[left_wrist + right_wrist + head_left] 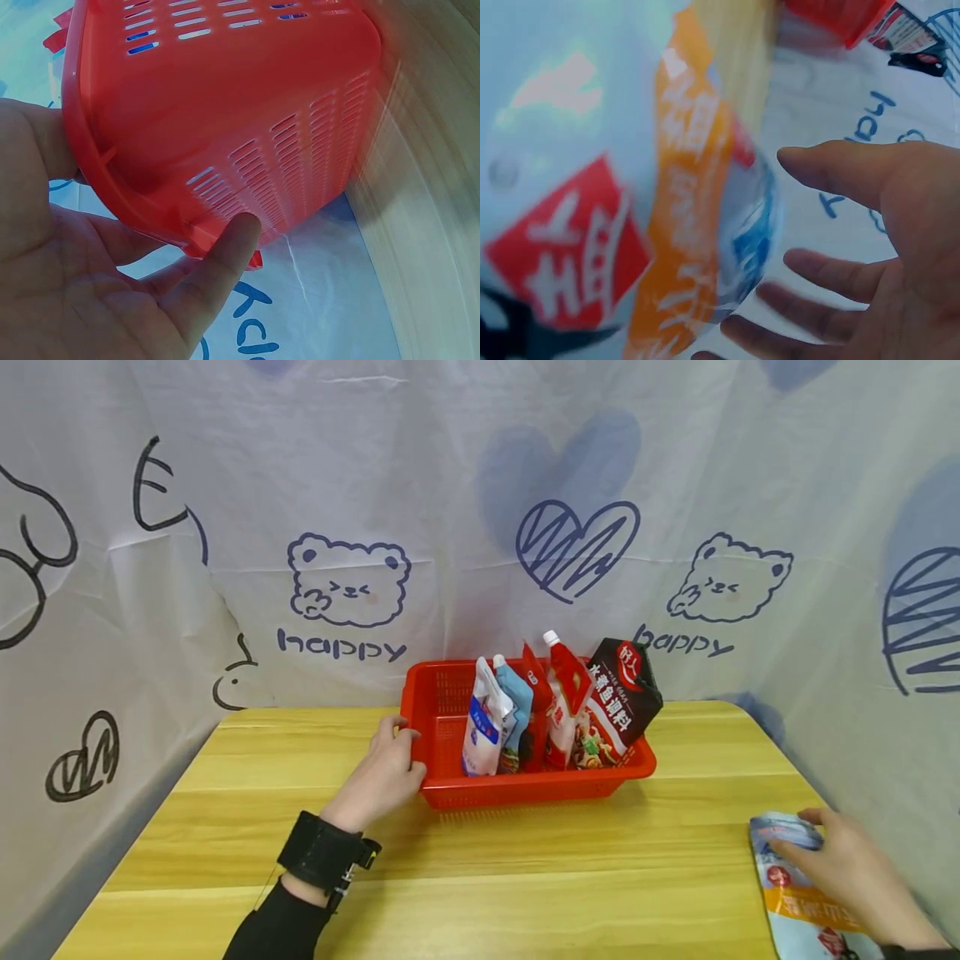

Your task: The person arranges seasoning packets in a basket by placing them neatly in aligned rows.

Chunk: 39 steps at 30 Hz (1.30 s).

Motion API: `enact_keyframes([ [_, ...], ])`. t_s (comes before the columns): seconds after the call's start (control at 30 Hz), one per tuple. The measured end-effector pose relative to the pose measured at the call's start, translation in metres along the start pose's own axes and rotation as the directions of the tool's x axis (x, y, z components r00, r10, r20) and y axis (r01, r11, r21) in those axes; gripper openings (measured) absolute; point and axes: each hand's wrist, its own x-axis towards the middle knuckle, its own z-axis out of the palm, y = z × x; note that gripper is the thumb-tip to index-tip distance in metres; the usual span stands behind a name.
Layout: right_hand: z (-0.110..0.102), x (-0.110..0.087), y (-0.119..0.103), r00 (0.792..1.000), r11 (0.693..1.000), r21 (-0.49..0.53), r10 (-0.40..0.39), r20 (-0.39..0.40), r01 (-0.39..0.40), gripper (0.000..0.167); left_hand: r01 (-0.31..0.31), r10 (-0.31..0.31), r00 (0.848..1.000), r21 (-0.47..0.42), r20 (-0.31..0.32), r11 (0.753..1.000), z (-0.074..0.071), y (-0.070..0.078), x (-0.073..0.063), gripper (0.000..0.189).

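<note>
My left hand [386, 764] grips the left rim of a red plastic basket [525, 789]. In the left wrist view, fingers curl at the rim of the slotted basket [217, 90]. Inside the basket stand a white and blue pouch [482, 727], a light blue capped pouch [514, 706], red pouches including a white-capped one [562, 710], and a black seasoning packet [622, 693], leaning right. My right hand [855, 864] is over a blue-white packet [806, 906] with an orange band. In the right wrist view, its fingers are spread beside the packet [562, 150]; contact is unclear.
The basket stands on a yellow wood-grain table [525, 885], near its back edge. A white cloth [450, 468] with blue hearts and bear drawings hangs behind the table and along both sides.
</note>
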Motion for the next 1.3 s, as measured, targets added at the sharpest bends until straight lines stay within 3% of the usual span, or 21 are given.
enact_keyframes([
  [0.1, 0.001, 0.002, 0.006, 0.997, 0.998, 0.013, 0.066, 0.04, -0.067, 0.102, 0.004, -0.004, 1.0, 0.0, 0.0, 1.0, 0.001, -0.001, 0.0, 0.04],
  [0.37, 0.0, 0.002, 0.024, 0.985, 0.991, 0.039, 0.121, 0.121, -0.126, 0.122, -0.006, 0.006, 1.0, 0.007, -0.005, 1.0, 0.001, -0.001, 0.001, 0.04],
  [0.73, 0.004, 0.002, 0.013, 0.981, 0.983, 0.014, 0.184, 0.063, -0.185, 0.119, 0.007, -0.007, 1.0, 0.0, 0.001, 1.0, 0.001, -0.001, 0.001, 0.04],
  [1.0, 0.003, 0.0, 0.011, 0.998, 0.998, 0.005, 0.067, -0.002, -0.067, 0.111, -0.007, 0.007, 1.0, 0.004, -0.005, 1.0, 0.001, 0.0, 0.001, 0.04],
  [1.3, 0.003, -0.001, 0.0, 0.997, 0.999, 0.039, 0.028, -0.066, -0.025, 0.1, 0.008, -0.008, 1.0, -0.002, 0.001, 1.0, 0.0, 0.0, 0.0, 0.039],
])
